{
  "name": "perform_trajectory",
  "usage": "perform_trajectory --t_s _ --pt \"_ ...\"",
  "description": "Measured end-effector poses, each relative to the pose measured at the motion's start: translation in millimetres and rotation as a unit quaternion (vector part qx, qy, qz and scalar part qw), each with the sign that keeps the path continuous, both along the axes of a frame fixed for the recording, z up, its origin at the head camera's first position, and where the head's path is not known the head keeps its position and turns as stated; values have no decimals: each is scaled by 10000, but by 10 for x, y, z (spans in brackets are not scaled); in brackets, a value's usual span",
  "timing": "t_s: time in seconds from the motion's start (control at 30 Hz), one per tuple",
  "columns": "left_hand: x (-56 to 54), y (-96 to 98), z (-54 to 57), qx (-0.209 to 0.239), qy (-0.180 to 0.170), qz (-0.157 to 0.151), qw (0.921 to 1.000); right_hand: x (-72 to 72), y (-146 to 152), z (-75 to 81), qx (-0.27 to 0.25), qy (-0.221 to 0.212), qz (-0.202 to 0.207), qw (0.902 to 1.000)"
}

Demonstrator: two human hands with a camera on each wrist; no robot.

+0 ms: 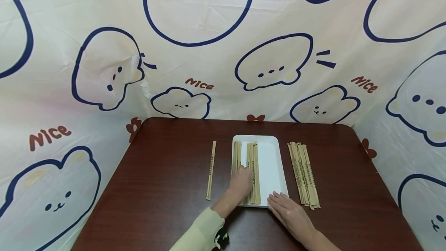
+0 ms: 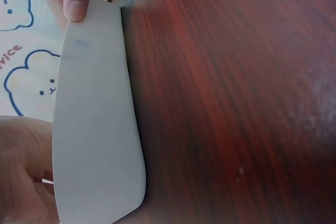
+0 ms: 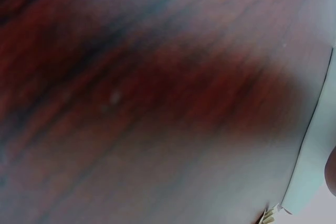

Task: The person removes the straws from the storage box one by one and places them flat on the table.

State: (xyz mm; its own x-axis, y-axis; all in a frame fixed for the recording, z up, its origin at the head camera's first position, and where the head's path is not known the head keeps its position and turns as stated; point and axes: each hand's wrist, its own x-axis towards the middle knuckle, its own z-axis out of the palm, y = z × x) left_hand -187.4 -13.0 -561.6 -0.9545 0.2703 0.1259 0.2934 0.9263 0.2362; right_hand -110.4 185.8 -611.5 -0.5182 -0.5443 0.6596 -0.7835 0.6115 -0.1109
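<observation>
A white rectangular tray (image 1: 273,165) holds long, narrow paper-wrapped sticks (image 1: 256,173) in two groups, with dark print on the wrappers. My left hand (image 1: 241,181) is down in the tray's left half, fingers curled over the sticks; its fingertips are hidden, so a grip does not show. Behind the tray's near wall (image 2: 97,103), the left wrist view catches part of this hand (image 2: 23,166). My right hand (image 1: 289,212) rests on the tray's near right corner with fingers extended; one finger (image 2: 77,3) presses the outside of the wall.
One wrapped stick (image 1: 211,169) lies alone on the brown table (image 1: 167,189) left of the tray. A pile of similar sticks (image 1: 304,175) lies to the right. Cloth printed with cartoon animals (image 1: 223,61) hangs behind and beside the table.
</observation>
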Motion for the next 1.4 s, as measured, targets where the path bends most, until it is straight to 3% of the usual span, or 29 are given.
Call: perform_trajectory --t_s 0.37,0.77,1.13,1.4 --pt "-21 72 12 2 -204 386 9990 -10 -5 6 18 27 -27 10000" --pt "4 70 -33 -520 694 330 9957 -9 -12 6 -23 61 -7 10000" --pt "-36 26 8 -108 71 393 9991 0 -6 6 9 42 -6 10000" --pt "-47 -86 128 467 370 309 9977 11 -5 11 65 12 -37 10000"
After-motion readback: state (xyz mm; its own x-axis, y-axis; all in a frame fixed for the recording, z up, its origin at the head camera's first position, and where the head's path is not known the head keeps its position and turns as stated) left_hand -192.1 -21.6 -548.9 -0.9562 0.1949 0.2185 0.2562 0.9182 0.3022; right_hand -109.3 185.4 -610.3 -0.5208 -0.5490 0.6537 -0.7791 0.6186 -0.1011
